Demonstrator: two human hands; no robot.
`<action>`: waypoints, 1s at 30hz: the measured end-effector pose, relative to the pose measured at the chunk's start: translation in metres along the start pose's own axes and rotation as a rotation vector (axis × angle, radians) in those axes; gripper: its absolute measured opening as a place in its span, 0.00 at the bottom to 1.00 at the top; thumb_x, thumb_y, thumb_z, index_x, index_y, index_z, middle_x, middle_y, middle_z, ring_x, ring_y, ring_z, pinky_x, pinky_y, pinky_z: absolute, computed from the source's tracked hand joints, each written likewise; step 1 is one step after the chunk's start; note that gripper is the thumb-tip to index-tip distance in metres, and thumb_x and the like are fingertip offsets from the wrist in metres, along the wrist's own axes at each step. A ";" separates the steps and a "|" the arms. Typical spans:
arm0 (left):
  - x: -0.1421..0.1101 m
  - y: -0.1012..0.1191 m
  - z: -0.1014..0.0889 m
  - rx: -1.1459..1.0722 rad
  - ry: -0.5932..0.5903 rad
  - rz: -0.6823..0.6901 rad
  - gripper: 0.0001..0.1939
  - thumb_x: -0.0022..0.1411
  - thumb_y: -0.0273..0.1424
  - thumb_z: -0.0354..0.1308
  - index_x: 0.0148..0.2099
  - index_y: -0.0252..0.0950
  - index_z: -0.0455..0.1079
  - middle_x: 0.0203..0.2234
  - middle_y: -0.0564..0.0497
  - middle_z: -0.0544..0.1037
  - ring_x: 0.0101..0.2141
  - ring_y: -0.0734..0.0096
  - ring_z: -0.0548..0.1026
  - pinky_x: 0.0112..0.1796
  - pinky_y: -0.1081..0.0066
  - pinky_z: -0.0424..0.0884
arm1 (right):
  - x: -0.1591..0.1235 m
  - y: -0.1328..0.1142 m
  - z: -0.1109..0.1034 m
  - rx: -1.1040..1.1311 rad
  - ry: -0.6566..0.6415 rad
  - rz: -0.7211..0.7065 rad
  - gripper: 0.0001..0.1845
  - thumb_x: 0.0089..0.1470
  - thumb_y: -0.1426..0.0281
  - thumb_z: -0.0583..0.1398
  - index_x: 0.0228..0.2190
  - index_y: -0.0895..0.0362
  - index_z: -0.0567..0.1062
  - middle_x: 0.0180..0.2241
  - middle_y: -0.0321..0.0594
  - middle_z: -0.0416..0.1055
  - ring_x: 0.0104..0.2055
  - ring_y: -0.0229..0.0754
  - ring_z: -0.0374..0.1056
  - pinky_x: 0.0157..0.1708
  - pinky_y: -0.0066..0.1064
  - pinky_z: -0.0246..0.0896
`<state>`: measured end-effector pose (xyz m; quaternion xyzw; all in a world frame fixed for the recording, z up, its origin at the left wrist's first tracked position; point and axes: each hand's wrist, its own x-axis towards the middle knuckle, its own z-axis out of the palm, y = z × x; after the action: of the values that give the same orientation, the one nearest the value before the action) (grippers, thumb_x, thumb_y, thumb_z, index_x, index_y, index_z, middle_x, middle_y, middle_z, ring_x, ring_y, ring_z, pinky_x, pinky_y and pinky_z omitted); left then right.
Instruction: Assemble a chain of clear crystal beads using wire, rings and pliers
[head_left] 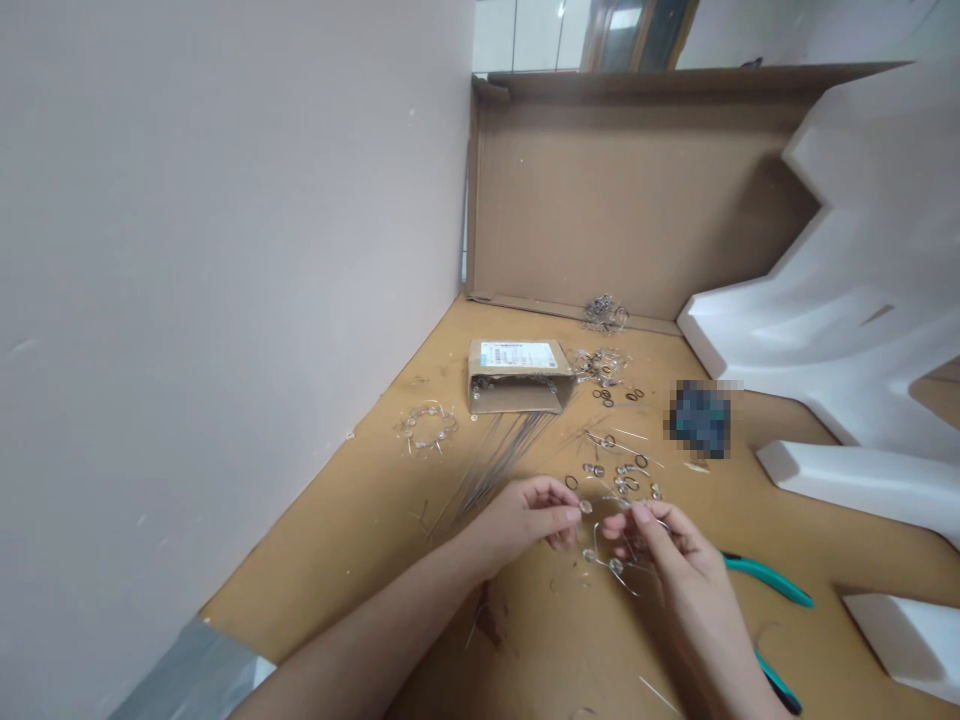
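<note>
Over the near part of the table, my left hand (532, 515) pinches a clear bead (585, 507) between thumb and fingertips. Opposite it, my right hand (679, 550) is closed on a bent wire strung with clear beads (616, 566), which loops below and between both hands. Just beyond my fingers lie small beaded wire pieces (627, 480) and dark rings (641, 461). Pliers with teal handles (769, 578) lie beside my right hand, partly hidden by my wrist.
An open cardboard box (517, 395) with a label holds small clear pieces. Straight wires (499, 460) fan out before it. A beaded wire ring (429, 428) lies left; tangled wire pieces (600, 366) lie right. White foam (847, 490) and a wall (225, 250) border the table.
</note>
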<state>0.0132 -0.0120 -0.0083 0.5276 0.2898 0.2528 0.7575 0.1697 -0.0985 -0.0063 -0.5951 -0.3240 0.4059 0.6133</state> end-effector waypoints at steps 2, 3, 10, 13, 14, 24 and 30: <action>0.001 -0.002 0.000 -0.021 -0.043 -0.008 0.21 0.40 0.40 0.68 0.34 0.32 0.68 0.23 0.54 0.71 0.24 0.77 0.69 0.31 0.72 0.65 | 0.001 0.002 -0.002 -0.001 0.043 -0.015 0.15 0.45 0.57 0.63 0.25 0.56 0.73 0.25 0.40 0.75 0.26 0.41 0.67 0.29 0.33 0.63; 0.002 -0.003 0.000 -0.031 -0.063 -0.015 0.22 0.38 0.38 0.69 0.34 0.32 0.68 0.23 0.54 0.71 0.25 0.77 0.68 0.32 0.71 0.64 | 0.002 0.002 -0.003 -0.002 0.051 -0.020 0.15 0.45 0.56 0.63 0.25 0.56 0.73 0.25 0.40 0.74 0.26 0.40 0.67 0.28 0.32 0.62; -0.001 0.003 -0.001 0.040 -0.023 -0.051 0.16 0.44 0.36 0.65 0.34 0.32 0.70 0.25 0.55 0.70 0.25 0.80 0.65 0.32 0.74 0.61 | 0.003 0.004 -0.006 -0.210 0.035 -0.101 0.15 0.50 0.57 0.59 0.21 0.55 0.71 0.21 0.37 0.71 0.25 0.38 0.62 0.29 0.29 0.57; -0.002 0.005 -0.002 0.018 -0.054 -0.028 0.16 0.46 0.38 0.64 0.35 0.33 0.71 0.26 0.54 0.71 0.24 0.79 0.65 0.30 0.73 0.63 | 0.002 0.002 -0.004 -0.181 -0.008 -0.075 0.16 0.50 0.55 0.58 0.22 0.54 0.71 0.23 0.38 0.73 0.28 0.41 0.65 0.32 0.31 0.58; -0.002 0.004 -0.002 0.005 -0.060 -0.022 0.17 0.46 0.39 0.64 0.36 0.33 0.71 0.25 0.54 0.71 0.23 0.79 0.65 0.30 0.73 0.64 | 0.002 0.001 -0.004 -0.133 -0.031 -0.040 0.16 0.50 0.55 0.58 0.23 0.54 0.71 0.24 0.38 0.73 0.28 0.42 0.66 0.32 0.32 0.59; 0.006 -0.002 -0.015 -0.097 0.036 0.053 0.19 0.46 0.40 0.65 0.38 0.34 0.69 0.23 0.56 0.70 0.22 0.80 0.66 0.28 0.74 0.65 | 0.005 -0.006 -0.001 0.253 -0.184 0.157 0.23 0.49 0.51 0.56 0.37 0.57 0.72 0.29 0.47 0.77 0.32 0.49 0.72 0.35 0.40 0.61; 0.007 -0.002 -0.016 -0.140 0.091 0.090 0.19 0.45 0.39 0.66 0.37 0.34 0.68 0.25 0.55 0.71 0.23 0.80 0.67 0.29 0.74 0.64 | 0.000 -0.006 0.002 0.195 -0.142 0.165 0.20 0.44 0.57 0.63 0.36 0.57 0.74 0.32 0.46 0.77 0.27 0.46 0.73 0.32 0.37 0.63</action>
<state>0.0069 0.0027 -0.0158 0.4737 0.2813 0.3299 0.7666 0.1684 -0.0968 0.0002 -0.5274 -0.2755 0.5255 0.6081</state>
